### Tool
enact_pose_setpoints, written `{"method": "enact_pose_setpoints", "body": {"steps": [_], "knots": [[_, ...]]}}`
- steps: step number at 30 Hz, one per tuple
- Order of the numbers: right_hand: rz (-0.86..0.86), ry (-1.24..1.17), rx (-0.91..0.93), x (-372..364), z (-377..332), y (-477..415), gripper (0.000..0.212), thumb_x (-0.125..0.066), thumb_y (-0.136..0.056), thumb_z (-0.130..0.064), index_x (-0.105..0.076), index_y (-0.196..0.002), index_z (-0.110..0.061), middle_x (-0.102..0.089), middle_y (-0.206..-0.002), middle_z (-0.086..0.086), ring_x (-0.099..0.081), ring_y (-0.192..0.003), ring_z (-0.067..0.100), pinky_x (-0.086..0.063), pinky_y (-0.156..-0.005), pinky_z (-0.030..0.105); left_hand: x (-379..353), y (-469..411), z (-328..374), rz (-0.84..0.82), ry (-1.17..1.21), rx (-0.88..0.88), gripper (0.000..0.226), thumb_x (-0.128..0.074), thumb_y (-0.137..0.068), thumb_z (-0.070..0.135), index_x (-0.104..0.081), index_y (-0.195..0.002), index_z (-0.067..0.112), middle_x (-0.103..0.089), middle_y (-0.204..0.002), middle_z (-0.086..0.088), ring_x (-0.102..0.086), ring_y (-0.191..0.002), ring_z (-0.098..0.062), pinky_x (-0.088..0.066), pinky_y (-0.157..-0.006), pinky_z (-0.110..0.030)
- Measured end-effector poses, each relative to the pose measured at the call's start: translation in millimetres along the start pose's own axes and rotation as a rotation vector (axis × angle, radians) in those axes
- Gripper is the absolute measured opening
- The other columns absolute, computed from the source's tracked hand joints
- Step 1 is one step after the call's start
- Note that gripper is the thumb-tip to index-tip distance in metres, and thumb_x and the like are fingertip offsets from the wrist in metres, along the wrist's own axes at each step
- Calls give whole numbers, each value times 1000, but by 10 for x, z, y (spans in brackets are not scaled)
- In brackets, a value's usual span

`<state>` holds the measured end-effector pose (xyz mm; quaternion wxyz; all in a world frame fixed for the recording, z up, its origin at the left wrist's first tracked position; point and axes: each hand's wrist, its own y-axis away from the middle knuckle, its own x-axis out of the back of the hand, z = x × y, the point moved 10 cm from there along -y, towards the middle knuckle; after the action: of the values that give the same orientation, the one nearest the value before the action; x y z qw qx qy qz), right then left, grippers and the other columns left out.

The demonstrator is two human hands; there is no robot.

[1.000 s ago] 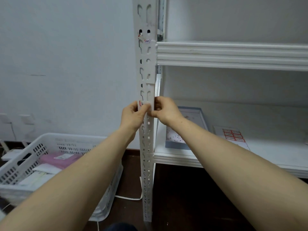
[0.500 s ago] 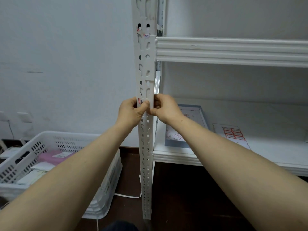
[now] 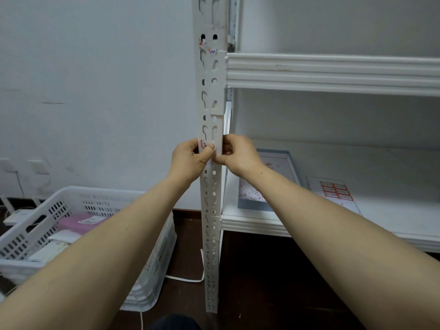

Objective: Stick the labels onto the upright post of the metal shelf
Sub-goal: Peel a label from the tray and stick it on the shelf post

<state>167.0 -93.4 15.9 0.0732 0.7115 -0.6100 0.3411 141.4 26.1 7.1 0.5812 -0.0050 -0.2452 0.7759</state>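
Basket (image 3: 47, 206) near left holds pink box (image 3: 78, 223), papers (image 3: 62, 236); label sheet (image 3: 335, 192) on right shelf (image 3: 392, 222). Left hand (image 3: 190, 160), right hand (image 3: 238, 154) pinch label (image 3: 204, 144) on upright post (image 3: 212, 91); dark floor (image 3: 262, 282).

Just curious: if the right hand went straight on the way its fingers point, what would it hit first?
Probably the upright post: the right hand seems to touch it beside the label, the left hand beyond.

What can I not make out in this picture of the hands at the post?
Head view only:
1. The label: mostly covered by the left hand; writing too small.
2. Fingertips of the right hand: hidden behind the post.
3. Top of the post: cut off by the upper edge.
4. The sticker sheet on the shelf: print too small to read.
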Motion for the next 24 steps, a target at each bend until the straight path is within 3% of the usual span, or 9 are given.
{"method": "enact_pose_setpoints", "body": {"steps": [3, 5, 9, 12, 17, 20, 24], "knots": [[-6, -14, -4, 11, -9, 17, 36, -71, -78, -6, -63, -113, -7, -69, -110, 9, -65, -100, 25, -52, -92, 43, 4, 23, 11, -24, -2, -8, 22, -55, -91, 14, -62, -71, 18, -54, -50, 15, -46, -48, 5, -35, -52, -9], [-11, -17, -7, 4, -3, 19, 37, -71, -78, -6, -63, -114, -7, -69, -111, 9, -65, -101, 25, -52, -92, 43, 3, 26, 17, -37, 23, -9, 17, -54, -91, 15, -66, -79, 17, -58, -61, 14, -49, -51, 8, -39, -55, -8], [-5, -8, -4, -9, -8, 22, 32, -70, -80, -10, -63, -111, -7, -69, -108, 10, -65, -99, 27, -52, -90, 45, 6, 19, 15, -35, 42, 18, 16, -59, -89, 19, -69, -80, 10, -60, -68, 0, -50, -61, -4, -40, -61, -18], [-5, -13, -6, -5, -18, 28, 32, -69, -81, -10, -63, -112, -7, -69, -109, 10, -65, -99, 27, -52, -91, 44, 1, 6, 7, -35, 39, 14, 17, -60, -89, 20, -67, -74, 16, -63, -75, -7, -52, -70, -14, -43, -68, -29], [-9, -35, -14, 7, -27, 48, 36, -70, -79, -7, -62, -115, -7, -68, -112, 11, -64, -102, 26, -52, -92, 44, 5, -3, 2, -41, 65, 11, 13, -58, -90, 13, -69, -83, 15, -66, -72, 8, -57, -59, 7, -46, -64, -14], [-9, -12, -12, 9, -40, 52, 37, -70, -78, -5, -62, -114, -7, -68, -111, 11, -64, -101, 26, -52, -92, 44, 7, -9, -7, -36, 81, 17, 13, -57, -90, 10, -69, -87, 10, -63, -67, 10, -54, -53, 9, -41, -56, -7], [-8, -4, -23, 13, -38, 58, 38, -70, -78, -5, -62, -115, -7, -68, -112, 10, -64, -102, 25, -51, -92, 44, 16, -16, -27, -33, 69, 32, 15, -55, -91, 11, -69, -84, 11, -62, -68, 5, -52, -53, 7, -41, -55, -9]]}}
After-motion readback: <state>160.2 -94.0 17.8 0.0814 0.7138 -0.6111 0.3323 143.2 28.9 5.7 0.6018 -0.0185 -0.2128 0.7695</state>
